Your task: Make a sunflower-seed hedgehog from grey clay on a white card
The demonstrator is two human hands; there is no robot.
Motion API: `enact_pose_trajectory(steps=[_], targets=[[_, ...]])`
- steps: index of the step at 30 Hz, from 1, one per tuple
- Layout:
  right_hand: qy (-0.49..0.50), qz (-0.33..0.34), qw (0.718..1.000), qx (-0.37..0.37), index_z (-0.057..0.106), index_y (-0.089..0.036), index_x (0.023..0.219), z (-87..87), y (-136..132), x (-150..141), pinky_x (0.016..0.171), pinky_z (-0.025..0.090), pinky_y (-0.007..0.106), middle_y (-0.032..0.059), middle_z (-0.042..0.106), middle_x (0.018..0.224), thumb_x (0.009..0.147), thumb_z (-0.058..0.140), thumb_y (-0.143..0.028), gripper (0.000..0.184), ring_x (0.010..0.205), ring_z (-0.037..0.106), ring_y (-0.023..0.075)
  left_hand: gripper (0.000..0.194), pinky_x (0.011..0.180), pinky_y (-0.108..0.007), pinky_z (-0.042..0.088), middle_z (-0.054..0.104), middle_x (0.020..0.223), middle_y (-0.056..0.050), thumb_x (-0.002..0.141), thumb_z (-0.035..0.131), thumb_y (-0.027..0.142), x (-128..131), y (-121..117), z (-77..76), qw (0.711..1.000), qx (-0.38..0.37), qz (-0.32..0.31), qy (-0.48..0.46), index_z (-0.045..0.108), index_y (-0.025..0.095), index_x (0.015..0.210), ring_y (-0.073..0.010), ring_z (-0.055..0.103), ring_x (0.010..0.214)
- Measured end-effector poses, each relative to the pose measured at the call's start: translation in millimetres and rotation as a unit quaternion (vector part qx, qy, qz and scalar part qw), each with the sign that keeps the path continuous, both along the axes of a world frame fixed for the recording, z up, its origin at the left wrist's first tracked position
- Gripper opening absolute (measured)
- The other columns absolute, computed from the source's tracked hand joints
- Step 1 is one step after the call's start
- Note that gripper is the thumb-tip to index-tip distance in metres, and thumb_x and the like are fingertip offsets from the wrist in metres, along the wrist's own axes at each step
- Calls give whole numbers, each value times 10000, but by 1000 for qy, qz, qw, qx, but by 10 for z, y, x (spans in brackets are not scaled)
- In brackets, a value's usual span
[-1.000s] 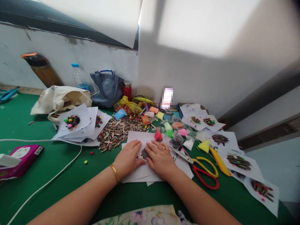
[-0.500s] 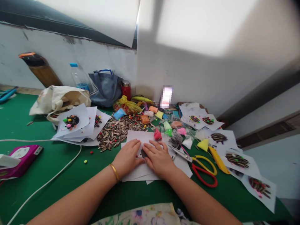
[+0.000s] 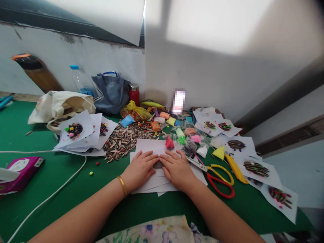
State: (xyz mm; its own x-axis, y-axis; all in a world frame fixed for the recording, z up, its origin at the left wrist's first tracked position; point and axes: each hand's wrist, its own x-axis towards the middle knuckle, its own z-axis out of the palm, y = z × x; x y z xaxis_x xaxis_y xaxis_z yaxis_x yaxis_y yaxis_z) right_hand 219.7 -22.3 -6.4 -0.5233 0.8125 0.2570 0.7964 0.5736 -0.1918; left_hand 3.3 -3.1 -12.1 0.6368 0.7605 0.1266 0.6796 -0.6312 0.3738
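Observation:
My left hand (image 3: 140,171) lies flat with fingers stretched, over the left side of a flat dark grey piece of modelling clay (image 3: 158,164). From the other side, my right hand (image 3: 176,169) rests palm down with its fingers extended over the clay's right part. The fingertips of both hands nearly meet, hiding much of the piece. Under them is a stack of white paper sheets (image 3: 152,144). Yellow-and-red-handled scissors (image 3: 220,182) lie beside my right hand, their blade tips on the paper. A pile of striped sunflower seeds (image 3: 120,141) spreads beyond my left hand.
Bagged coloured clay, including a red lump (image 3: 169,142), lies behind the paper. A yellow cutter (image 3: 236,168) and sheets with seed pictures (image 3: 255,168) are at right. At left are more picture sheets (image 3: 76,131), a white cable (image 3: 73,177) and a purple tissue pack (image 3: 24,173).
My left hand's fingers have moved right across the clay towards the right hand's fingertips. My right hand has shifted slightly, and the view has tilted a little.

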Motion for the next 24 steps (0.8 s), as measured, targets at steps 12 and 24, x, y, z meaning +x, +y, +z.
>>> enact_pose_trajectory(steps=[12,24], targets=[[-19,65,997,-49,467,-216,1410,50,-138,7,1197,83,492,60,486,1455,972,462,-410,480,1393,376,206,654,1153,-511,264,530,1404,-125,826,639,264,-13,21,2,999,-21,39,-21,382,210,1424,-262,471,1317],[-22,88,995,-43,403,-181,1454,-14,-140,-101,1199,-62,524,86,458,1474,970,434,-486,573,1407,354,230,654,1157,-499,264,526,1410,-123,844,626,297,-12,38,-31,999,-12,36,-14,361,199,1433,-251,468,1320]])
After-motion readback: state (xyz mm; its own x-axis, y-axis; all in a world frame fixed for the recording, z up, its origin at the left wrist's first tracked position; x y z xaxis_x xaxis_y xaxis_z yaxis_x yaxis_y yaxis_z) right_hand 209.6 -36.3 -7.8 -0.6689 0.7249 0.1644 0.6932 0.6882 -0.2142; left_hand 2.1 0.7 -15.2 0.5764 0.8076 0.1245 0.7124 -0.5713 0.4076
